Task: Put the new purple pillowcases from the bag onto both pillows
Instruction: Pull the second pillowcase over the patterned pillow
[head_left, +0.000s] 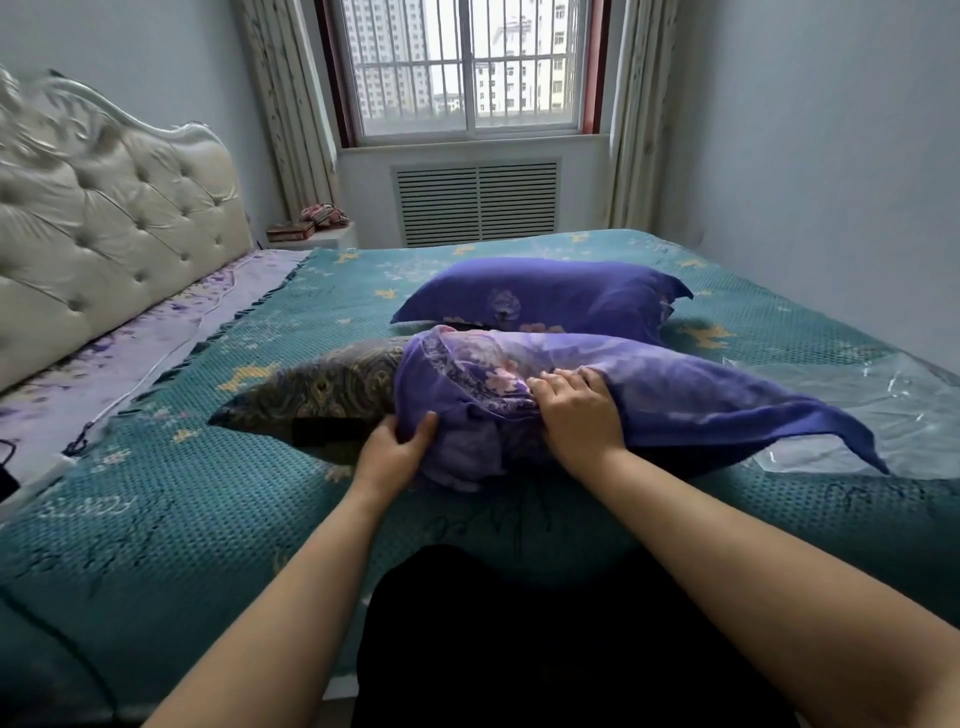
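— What's the room like?

— A small bedroom. A bed fills most of the frame, covered by a teal spread with yellow stars. A tufted cream headboard stands at upper left, and a lilac sheet shows in a strip beside it. At top centre there is a barred window with curtains either side and a vent grille below it. A nightstand sits in the corner between the headboard and the grille.

— And the pillow being worked on?

— It lies at centre frame, its long axis running left to right. The pillow, dark and patterned, sticks out bare toward the left. The pillowcase covers its right part, bunched at the open mouth, and its loose closed end trails to a point at lower right.

— The hands?

— The left hand pinches the bunched edge between thumb and fingers. The right hand has its fingers curled, gripping a gather of cloth on top.

— Anything else on the bed?

— A second pillow, already in purple, lies just behind, parallel. A clear plastic bag lies flat at right.
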